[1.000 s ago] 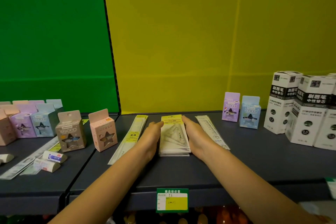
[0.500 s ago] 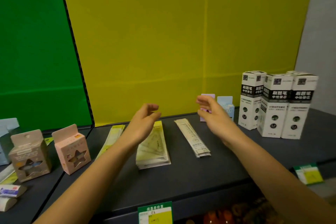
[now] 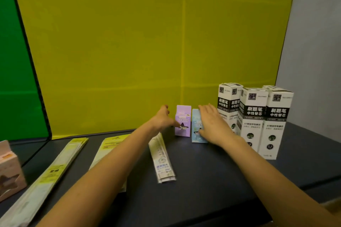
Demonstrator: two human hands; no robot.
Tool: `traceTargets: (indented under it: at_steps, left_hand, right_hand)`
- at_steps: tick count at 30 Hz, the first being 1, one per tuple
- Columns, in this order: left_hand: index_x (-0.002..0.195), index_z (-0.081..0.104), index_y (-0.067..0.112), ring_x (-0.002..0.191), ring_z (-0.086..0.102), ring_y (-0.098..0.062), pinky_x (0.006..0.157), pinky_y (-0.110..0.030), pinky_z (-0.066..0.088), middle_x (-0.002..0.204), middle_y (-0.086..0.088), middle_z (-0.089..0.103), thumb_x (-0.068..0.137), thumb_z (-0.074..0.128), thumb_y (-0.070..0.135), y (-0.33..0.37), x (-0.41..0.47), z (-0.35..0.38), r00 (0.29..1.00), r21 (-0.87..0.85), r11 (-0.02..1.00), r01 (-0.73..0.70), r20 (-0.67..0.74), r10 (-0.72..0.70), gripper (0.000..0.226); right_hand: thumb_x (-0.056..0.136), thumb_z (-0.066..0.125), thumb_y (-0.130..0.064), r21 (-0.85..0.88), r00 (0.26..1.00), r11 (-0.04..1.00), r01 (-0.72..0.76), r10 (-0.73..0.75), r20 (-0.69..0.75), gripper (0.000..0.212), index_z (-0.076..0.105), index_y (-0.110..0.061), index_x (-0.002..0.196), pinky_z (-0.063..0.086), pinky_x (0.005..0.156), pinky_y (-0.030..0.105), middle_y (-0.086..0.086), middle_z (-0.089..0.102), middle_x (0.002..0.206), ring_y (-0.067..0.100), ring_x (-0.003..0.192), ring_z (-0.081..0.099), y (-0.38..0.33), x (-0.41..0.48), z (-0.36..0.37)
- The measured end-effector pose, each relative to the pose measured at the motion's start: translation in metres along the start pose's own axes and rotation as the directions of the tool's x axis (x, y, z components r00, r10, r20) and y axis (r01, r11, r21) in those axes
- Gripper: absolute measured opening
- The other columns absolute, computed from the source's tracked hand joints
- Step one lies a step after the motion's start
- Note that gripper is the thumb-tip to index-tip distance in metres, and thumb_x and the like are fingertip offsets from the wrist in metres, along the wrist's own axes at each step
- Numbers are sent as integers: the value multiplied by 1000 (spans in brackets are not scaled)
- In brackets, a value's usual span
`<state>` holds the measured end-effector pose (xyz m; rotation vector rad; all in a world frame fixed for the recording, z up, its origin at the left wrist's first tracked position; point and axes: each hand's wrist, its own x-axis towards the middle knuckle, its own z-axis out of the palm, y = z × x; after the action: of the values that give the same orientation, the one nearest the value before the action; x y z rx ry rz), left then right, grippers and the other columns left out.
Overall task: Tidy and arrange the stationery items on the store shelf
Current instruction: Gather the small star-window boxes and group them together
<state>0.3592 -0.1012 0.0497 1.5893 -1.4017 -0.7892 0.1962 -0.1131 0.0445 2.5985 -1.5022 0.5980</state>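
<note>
The left hand (image 3: 162,118) and right hand (image 3: 212,125) are apart, one on each side of two small upright boxes at the back of the shelf (image 3: 203,186). The left hand's straight fingers touch the left side of the purple box (image 3: 183,116), thumb raised. The right hand lies flat against the right side of the blue box (image 3: 196,129), fingers extended; neither hand is curled round anything. The two boxes stand just beside each other between the hands. Just right of the right hand stand three tall white-and-black boxes (image 3: 253,116). Under the left wrist lies a narrow packet stack (image 3: 163,162). Further left of the left arm lie a yellow-topped packet (image 3: 112,143), long ruler packets (image 3: 55,169) and a pink box (image 3: 9,169).
</note>
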Motion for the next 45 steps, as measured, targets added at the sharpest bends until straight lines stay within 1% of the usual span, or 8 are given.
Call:
traceTargets:
  at_steps: [5, 10, 22, 26, 31, 38, 42, 45]
  left_hand:
    - [144, 11, 3, 124, 47, -33, 101, -45, 44, 141, -19, 40, 66, 72, -13, 2, 33, 16, 998, -27, 998, 49, 51, -47, 101]
    - [121, 51, -2, 96, 56, -21, 86, -29, 47, 113, -15, 61, 69, 70, -10, 2, 37, 12, 992, 100, 995, -18, 126, 5, 56]
    - [113, 57, 4, 70, 60, -10, 65, -23, 52, 101, -12, 66, 65, 78, -1, 33, -70, -80, 884, 153, 934, -323, -304, 356, 52]
    - [114, 58, 5, 63, 62, 3, 63, -14, 52, 98, -6, 67, 67, 77, 2, 25, -139, -124, 849, 196, 937, -288, -400, 345, 51]
    - [102, 59, 17, 72, 65, -3, 71, -19, 54, 93, 3, 68, 65, 78, 6, 1, -226, -178, 787, 242, 952, -186, -543, 292, 43]
    - [100, 57, 14, 81, 69, -15, 69, -22, 57, 96, -4, 70, 66, 76, 4, -50, -360, -257, 717, 187, 982, -33, -680, 153, 40]
    - [91, 60, 18, 79, 70, -16, 69, -21, 57, 88, -1, 72, 59, 79, 7, -88, -433, -306, 675, 163, 986, 35, -731, 98, 39]
    - [101, 60, 10, 89, 68, -25, 83, -38, 55, 96, -8, 71, 63, 79, 6, -110, -471, -339, 667, 169, 980, 109, -743, 54, 43]
  right_hand:
    - [78, 70, -21, -84, 998, 995, 45, -49, -38, 63, 35, -13, 129, 41, 91, 36, 6, 42, 127, 25, 119, 42, 5, 2, -1]
    - [83, 64, -27, -80, 995, 992, 93, -94, -12, 47, 38, -16, 121, 36, 74, 31, 4, 49, 121, 23, 113, 48, 10, -1, -9]
    - [72, 75, -31, 252, 948, 923, 291, -242, -206, 53, 49, -20, 117, 42, 75, 34, 3, 60, 115, 24, 103, 56, -30, -17, -54]
    - [68, 80, -24, 419, 924, 825, 379, -315, -215, 53, 53, -20, 113, 50, 76, 40, 0, 60, 102, 20, 88, 58, -74, -25, -59]
    - [70, 79, -23, 545, 886, 705, 453, -424, -188, 49, 54, -20, 112, 52, 76, 45, -8, 55, 95, 19, 82, 61, -137, -42, -63]
    - [71, 77, -22, 656, 825, 561, 504, -538, -174, 47, 51, -25, 110, 49, 63, 19, -21, 50, 89, 0, 73, 53, -245, -76, -59]
    - [70, 78, -26, 684, 803, 529, 502, -578, -143, 56, 51, -21, 118, 55, 84, 40, -9, 55, 105, 13, 99, 57, -313, -94, -54]
    - [69, 78, -24, 728, 798, 490, 479, -589, -128, 54, 52, -19, 116, 54, 86, 44, -5, 58, 105, 17, 99, 61, -356, -105, -48]
